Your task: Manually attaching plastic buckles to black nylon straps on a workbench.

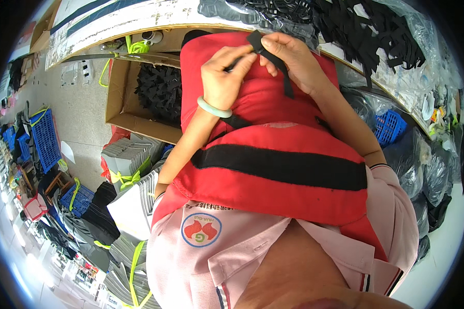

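Observation:
Over my lap, both hands meet on a short black fabric strap (280, 65). My right hand (300, 63) pinches it near its upper end, thumb on top, and a tail hangs down below the fingers. My left hand (222, 74), with a pale green bangle (214, 108) at the wrist, is closed with its fingertips at the strap's upper end. A thin dark piece (233, 64) shows at the left fingers; whether it is part of the same strap I cannot tell. A red apron (273, 154) with a black band lies under my forearms.
A worktable (183, 14) runs ahead, bearing a heap of black straps (366, 38) and plastic bags. At left stand a cardboard box (119, 98) of black pieces and tied grey stacks (131, 157). A blue basket (390, 126) and filled bags (407, 159) are at right.

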A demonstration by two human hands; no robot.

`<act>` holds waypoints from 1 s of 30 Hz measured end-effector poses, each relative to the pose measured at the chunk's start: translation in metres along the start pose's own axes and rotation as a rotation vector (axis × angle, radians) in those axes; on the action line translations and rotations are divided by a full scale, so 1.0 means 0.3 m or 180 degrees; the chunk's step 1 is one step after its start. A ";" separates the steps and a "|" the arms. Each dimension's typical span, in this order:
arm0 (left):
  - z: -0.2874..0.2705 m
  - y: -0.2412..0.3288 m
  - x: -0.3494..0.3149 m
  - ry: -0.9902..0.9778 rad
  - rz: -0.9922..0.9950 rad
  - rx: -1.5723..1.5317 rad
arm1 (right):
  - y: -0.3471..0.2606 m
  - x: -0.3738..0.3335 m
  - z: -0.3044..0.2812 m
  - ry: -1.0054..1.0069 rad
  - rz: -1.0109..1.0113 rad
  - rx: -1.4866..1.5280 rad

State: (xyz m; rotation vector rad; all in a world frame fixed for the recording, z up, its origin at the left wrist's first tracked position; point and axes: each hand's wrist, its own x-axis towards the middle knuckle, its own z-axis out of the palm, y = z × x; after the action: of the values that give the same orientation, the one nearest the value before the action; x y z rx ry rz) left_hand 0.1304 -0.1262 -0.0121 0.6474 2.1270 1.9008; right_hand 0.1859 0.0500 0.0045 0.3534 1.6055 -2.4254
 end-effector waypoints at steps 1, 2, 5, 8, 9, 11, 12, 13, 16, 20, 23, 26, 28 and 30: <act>-0.001 -0.006 -0.001 0.0003 -0.0008 -0.0008 | 0.000 0.000 0.009 0.0121 -0.0115 -0.0112; -0.004 -0.016 0.001 -0.0067 -0.0750 -0.0909 | 0.001 0.003 0.019 0.0241 -0.0231 -0.0225; -0.003 -0.048 0.004 -0.0319 -0.2223 -0.2671 | 0.088 0.026 -0.017 0.0493 -0.1121 -0.1167; 0.007 -0.025 0.005 -0.0012 -0.2031 -0.2616 | 0.046 -0.005 0.036 0.0744 -0.2097 -0.2217; 0.002 -0.019 0.004 0.0040 -0.1826 -0.2515 | 0.003 -0.043 0.077 0.0595 -0.1926 -0.1644; 0.002 -0.014 0.006 0.0181 -0.1704 -0.2377 | -0.046 -0.073 0.109 0.0647 -0.1551 -0.1119; 0.007 -0.014 0.016 0.0300 -0.1572 -0.2239 | -0.047 -0.067 0.095 0.0669 -0.1549 -0.1122; 0.008 -0.015 0.021 0.0314 -0.1500 -0.2187 | -0.048 -0.055 0.072 0.0556 -0.1031 -0.1192; 0.009 -0.006 0.007 0.0262 -0.1203 -0.1610 | -0.020 -0.048 0.033 0.0449 -0.0341 -0.1395; 0.022 0.013 -0.011 0.0305 -0.1081 -0.1529 | 0.007 -0.046 0.032 0.0523 0.0122 -0.0940; 0.017 0.021 -0.015 0.0276 -0.0723 -0.1198 | 0.021 -0.029 0.068 0.0608 0.0042 -0.0409; -0.014 0.027 -0.003 0.0137 -0.0450 -0.1045 | -0.001 -0.021 0.078 0.0726 -0.0151 -0.0039; -0.027 0.035 -0.011 -0.0220 -0.0186 -0.0998 | -0.017 -0.019 0.054 0.0785 -0.0204 0.0019; -0.038 0.050 -0.026 -0.0328 -0.0197 -0.0926 | -0.029 -0.016 -0.018 -0.0344 0.0396 -0.0383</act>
State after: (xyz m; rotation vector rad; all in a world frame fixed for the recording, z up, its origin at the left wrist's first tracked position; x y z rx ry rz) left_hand 0.1349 -0.1389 0.0034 0.5957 1.7419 2.0402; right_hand 0.1882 0.0586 0.0116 0.2875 1.6230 -2.2059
